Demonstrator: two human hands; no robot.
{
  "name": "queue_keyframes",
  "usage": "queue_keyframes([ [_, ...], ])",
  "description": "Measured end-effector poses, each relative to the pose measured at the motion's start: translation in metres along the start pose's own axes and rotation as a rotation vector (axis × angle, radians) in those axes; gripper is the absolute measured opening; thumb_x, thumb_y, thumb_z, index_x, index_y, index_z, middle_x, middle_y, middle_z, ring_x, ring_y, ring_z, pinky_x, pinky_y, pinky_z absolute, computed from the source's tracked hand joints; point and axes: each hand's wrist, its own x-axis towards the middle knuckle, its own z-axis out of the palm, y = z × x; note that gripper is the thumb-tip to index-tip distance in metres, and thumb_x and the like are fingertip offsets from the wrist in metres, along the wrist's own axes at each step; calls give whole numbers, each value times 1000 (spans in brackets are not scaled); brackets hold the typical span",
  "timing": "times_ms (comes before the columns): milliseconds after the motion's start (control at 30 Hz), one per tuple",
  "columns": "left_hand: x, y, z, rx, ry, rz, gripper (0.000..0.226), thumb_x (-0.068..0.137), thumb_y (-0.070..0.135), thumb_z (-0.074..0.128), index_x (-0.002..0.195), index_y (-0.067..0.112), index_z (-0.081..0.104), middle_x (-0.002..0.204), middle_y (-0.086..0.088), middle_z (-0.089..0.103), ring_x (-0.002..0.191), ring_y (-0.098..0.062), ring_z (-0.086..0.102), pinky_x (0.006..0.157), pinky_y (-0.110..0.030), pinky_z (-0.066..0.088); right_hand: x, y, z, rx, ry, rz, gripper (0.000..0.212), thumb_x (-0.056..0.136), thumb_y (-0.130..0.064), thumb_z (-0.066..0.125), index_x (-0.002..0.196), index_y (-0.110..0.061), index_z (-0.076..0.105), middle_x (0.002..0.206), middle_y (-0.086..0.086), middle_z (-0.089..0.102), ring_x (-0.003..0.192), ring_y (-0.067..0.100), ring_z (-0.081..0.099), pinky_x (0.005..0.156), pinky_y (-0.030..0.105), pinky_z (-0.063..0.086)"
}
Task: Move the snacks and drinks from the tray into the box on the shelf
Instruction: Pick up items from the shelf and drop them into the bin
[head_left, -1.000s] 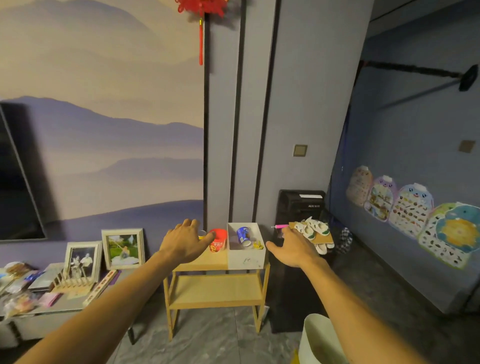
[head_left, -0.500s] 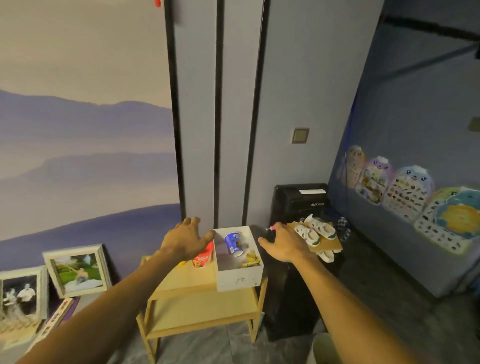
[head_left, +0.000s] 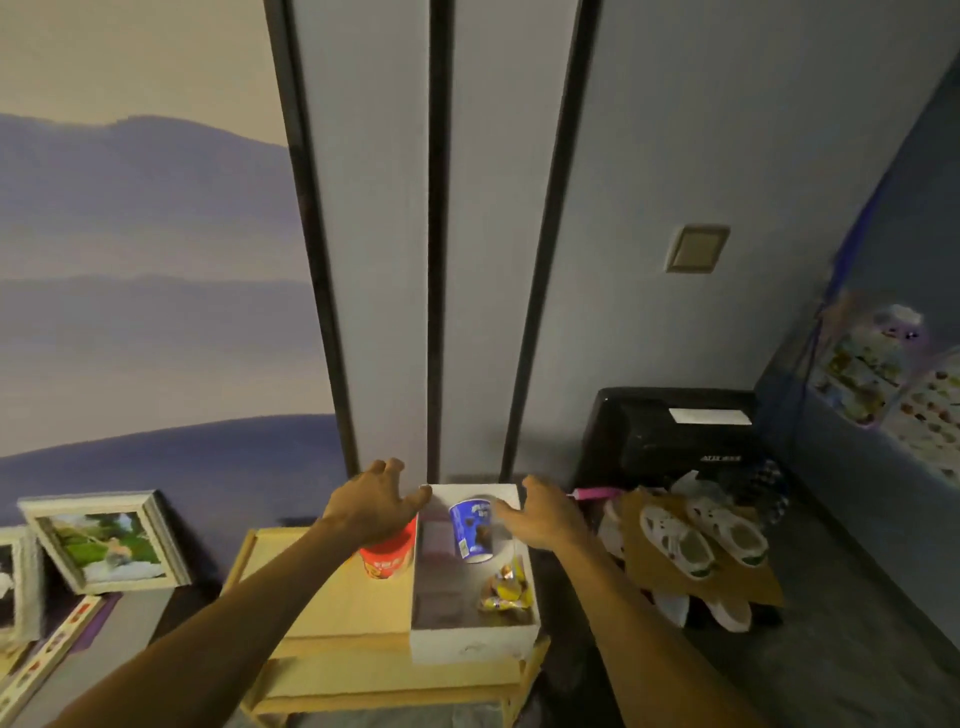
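Barely legible print on blue cup (head_left: 471, 527)

The light is dim and warm. Straight beyond the fingers (head_left: 387, 467) rise grey wall panels (head_left: 374, 260) split by dark vertical strips (head_left: 439, 234). Left of the fingers, a mural of hazy purple mountains (head_left: 145, 260) fills the wall, and a framed photo (head_left: 109, 540) leans at its foot. To their right stands a black appliance (head_left: 670, 431), with a beige switch plate (head_left: 697, 248) higher up. Picture charts (head_left: 878, 364) hang on the blue side wall (head_left: 914, 208) above a dark grey floor (head_left: 857, 649).
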Motion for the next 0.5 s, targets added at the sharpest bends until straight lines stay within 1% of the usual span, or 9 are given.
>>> queue_keyframes([
  [33,14,5,11,-24,-15,-25,78,97,75,41,153,21,40,156,-9,50,129,-32,60,101,-46,50,19,6,9,26,-33,-2,64,93,-66,65,133,-17,60,129,7,69,110,21,68,97,41,59],
  [67,25,10,21,-52,-31,-52,76,97,74,42,151,21,42,152,-9,53,126,-31,61,98,-44,51,37,12,19,48,-74,8,66,91,-67,66,134,-17,59,129,6,70,111,21,69,96,41,59],
  [133,45,16,47,-144,-89,-121,68,98,67,48,144,18,48,139,-10,61,118,-31,64,96,-42,53,71,24,44,73,-153,33,77,90,-68,67,145,-16,52,140,7,65,120,25,67,98,37,57],
  [200,59,19,77,-257,-144,-206,59,100,61,51,136,14,56,127,-9,66,112,-31,66,94,-40,54,95,33,69,91,-226,47,81,90,-68,66,148,-15,47,144,7,62,122,25,66,98,37,57],
  [233,64,19,97,-316,-162,-252,60,99,62,51,135,14,57,126,-9,67,113,-30,66,94,-39,53,105,38,83,91,-252,45,81,90,-69,64,148,-15,46,142,8,62,120,25,66,98,38,57],
  [333,78,23,152,-457,-213,-335,82,92,74,48,143,10,52,138,-16,62,124,-37,61,93,-38,48,129,51,127,81,-295,40,76,88,-68,62,141,-14,51,131,9,67,112,25,68,92,37,58],
  [367,84,22,172,-514,-228,-375,81,93,74,52,141,10,52,140,-15,62,125,-37,61,92,-37,47,136,54,140,99,-302,39,74,88,-68,64,139,-15,53,128,8,69,110,24,69,90,36,58],
  [433,95,20,208,-631,-209,-481,70,92,70,60,132,12,56,132,-10,66,116,-33,65,90,-36,48,150,62,164,120,-306,57,68,87,-64,69,134,-17,54,125,7,70,109,25,70,85,33,56],
  [500,108,15,237,-724,-148,-574,63,89,67,67,125,15,59,122,-7,71,102,-25,67,82,-35,49,163,66,182,131,-296,80,68,87,-59,73,136,-17,51,128,8,67,111,25,68,85,33,56],
])
